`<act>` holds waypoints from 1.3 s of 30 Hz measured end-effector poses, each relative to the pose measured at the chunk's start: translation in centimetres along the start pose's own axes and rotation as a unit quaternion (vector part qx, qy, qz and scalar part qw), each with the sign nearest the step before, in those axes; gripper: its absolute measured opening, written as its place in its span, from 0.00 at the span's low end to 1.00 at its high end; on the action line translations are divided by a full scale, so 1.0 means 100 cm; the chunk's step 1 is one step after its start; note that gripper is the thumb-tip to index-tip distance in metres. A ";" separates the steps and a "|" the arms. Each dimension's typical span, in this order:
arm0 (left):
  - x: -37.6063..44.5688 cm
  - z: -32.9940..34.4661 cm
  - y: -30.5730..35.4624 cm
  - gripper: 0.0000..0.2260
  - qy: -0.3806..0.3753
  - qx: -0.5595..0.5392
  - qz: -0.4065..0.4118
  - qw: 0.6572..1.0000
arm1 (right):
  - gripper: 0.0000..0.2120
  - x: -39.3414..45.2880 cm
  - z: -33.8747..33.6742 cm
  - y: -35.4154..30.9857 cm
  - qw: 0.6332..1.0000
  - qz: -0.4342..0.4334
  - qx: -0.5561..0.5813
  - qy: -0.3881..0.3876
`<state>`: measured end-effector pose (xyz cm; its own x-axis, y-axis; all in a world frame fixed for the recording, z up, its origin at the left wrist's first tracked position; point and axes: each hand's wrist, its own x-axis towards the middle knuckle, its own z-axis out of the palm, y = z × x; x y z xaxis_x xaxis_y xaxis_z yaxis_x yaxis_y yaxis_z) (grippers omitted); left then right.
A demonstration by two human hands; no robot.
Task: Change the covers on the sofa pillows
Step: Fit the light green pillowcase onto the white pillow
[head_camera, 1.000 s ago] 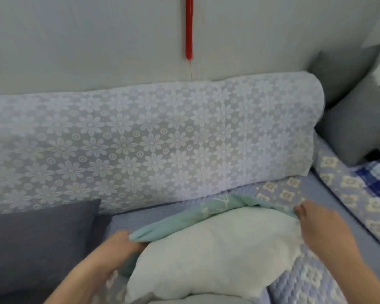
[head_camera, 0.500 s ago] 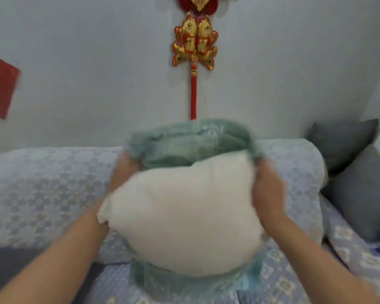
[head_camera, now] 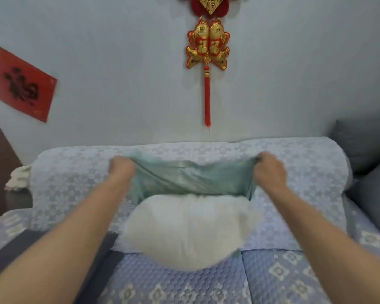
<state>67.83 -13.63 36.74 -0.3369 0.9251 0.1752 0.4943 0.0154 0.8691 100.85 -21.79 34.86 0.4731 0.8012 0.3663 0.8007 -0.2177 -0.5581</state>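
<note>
**Green cover held up over the bare pillow**

The left hand [head_camera: 121,166] and the right hand [head_camera: 270,170] are each gripping, fingers closed, a top corner of the green cover [head_camera: 193,181], stretching it taut above the sofa seat [head_camera: 283,277]. The white pillow insert [head_camera: 189,231] is bulging out of the cover's lower opening, in front of the lace-draped backrest [head_camera: 75,178]. On the wall, a red paper sign [head_camera: 23,84] is carrying a black character too blurred to read, and a red-and-gold fish ornament [head_camera: 207,44] is hanging, with gold characters on its top diamond.
</note>
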 end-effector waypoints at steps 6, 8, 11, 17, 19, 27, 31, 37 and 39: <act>0.019 -0.063 0.039 0.07 0.055 -0.301 -0.023 0.952 | 0.12 -0.005 -0.034 -0.027 0.972 0.013 0.226 0.056; 0.025 -0.078 0.053 0.06 0.014 -0.274 -0.058 0.960 | 0.13 -0.013 -0.036 -0.048 0.973 -0.019 0.224 -0.062; 0.047 -0.108 0.060 0.03 -0.015 -0.116 -0.049 0.992 | 0.12 -0.027 -0.058 -0.060 0.950 -0.084 0.256 -0.157; 0.087 -0.072 0.090 0.15 -0.049 0.071 -0.028 0.996 | 0.06 -0.045 -0.079 -0.021 0.892 -0.033 0.348 -0.287; 0.080 -0.010 0.095 0.10 -0.082 0.094 0.003 0.992 | 0.05 -0.056 -0.057 0.015 0.891 0.057 0.314 -0.325; -0.064 0.266 -0.112 0.21 -0.468 0.114 0.086 0.872 | 0.09 -0.192 0.082 0.284 0.826 0.469 0.055 -0.307; -0.140 0.293 -0.295 0.29 -0.599 0.288 0.082 0.743 | 0.06 -0.286 0.149 0.409 0.759 0.538 -0.105 -0.351; -0.170 0.280 -0.420 0.26 -0.598 0.403 0.132 0.680 | 0.12 -0.301 0.187 0.349 0.771 0.527 -0.020 -0.357; -0.163 0.296 -0.419 0.22 -0.553 0.363 0.192 0.725 | 0.17 -0.287 0.203 0.337 0.785 0.480 -0.004 -0.392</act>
<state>76.38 -18.16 -16.25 0.5876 0.6466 -0.4864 0.8081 -0.4999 0.3117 106.75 -40.85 -9.55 0.4916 0.3625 -0.7918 0.2183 -0.9315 -0.2909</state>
